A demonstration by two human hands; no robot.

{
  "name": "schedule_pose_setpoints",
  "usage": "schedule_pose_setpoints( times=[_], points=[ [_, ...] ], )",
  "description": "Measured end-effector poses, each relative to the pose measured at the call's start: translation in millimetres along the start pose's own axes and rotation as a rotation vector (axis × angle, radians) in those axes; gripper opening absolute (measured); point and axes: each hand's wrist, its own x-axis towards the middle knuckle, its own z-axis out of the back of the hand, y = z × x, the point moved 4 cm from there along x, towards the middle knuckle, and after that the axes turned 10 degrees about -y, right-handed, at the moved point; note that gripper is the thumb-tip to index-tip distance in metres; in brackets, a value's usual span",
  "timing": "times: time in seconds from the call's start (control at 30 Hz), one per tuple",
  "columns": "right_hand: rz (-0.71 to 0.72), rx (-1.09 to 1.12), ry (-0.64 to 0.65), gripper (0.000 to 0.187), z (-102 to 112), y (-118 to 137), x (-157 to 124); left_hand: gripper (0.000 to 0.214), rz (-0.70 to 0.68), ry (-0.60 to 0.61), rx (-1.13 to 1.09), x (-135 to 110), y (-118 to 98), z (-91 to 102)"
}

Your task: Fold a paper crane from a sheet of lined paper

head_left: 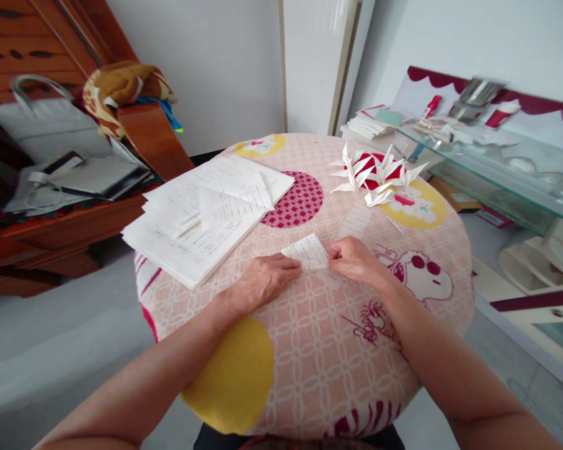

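Note:
A small folded piece of written-on paper (308, 251) lies on the round table covered with a pink patterned cloth (309, 350). My left hand (265, 280) presses its fingers flat on the paper's left edge. My right hand (354, 257) is curled and pinches the paper's right edge. Several folded paper cranes (378, 175) sit together at the far right of the table. A stack of written sheets (206, 212) lies at the far left of the table.
A wooden bench (65, 231) at the left carries a grey bag (47, 125), papers and a brown cloth. A glass shelf (497, 162) at the right holds metal bowls, red items and booklets. White walls stand behind.

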Motion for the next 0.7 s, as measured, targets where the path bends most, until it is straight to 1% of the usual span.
schedule_pose_setpoints(
  times=[0.13,0.23,0.33,0.4,0.43,0.5,0.53,0.6,0.63,0.7],
  points=[
    [-0.019,0.012,0.008,0.008,0.2,1.6,0.2,0.030,0.039,-0.058,-0.148,-5.3,11.7,3.0],
    [-0.022,0.019,0.004,0.009,0.6,2.5,0.3,0.030,0.093,-0.101,-0.210,-4.6,15.1,6.5],
    [-0.021,0.020,0.005,0.009,0.8,2.7,0.4,0.026,0.170,-0.201,-0.218,2.7,13.7,14.6],
    [-0.021,0.016,0.010,0.008,0.6,2.6,0.4,0.021,0.256,-0.287,-0.208,11.0,13.6,19.3],
    [-0.020,0.014,0.015,0.009,0.3,2.6,0.4,0.022,0.292,-0.318,-0.196,16.0,14.3,20.2],
    [-0.017,0.013,0.021,0.009,-0.1,2.2,0.6,0.034,0.361,-0.292,-0.168,26.8,18.6,15.9],
    [-0.017,0.015,0.021,0.009,-0.2,1.8,0.7,0.040,0.397,-0.253,-0.173,31.9,22.7,11.6],
    [-0.019,0.025,0.017,0.009,-0.2,0.8,1.0,0.048,0.481,-0.122,-0.213,39.1,33.5,0.2],
    [-0.020,0.031,0.018,0.009,-0.1,0.3,1.1,0.052,0.531,-0.081,-0.228,40.9,39.8,-4.2],
    [-0.018,0.037,0.022,0.009,0.1,0.2,1.0,0.065,0.623,-0.083,-0.292,41.4,51.1,-8.6]
  ],
)
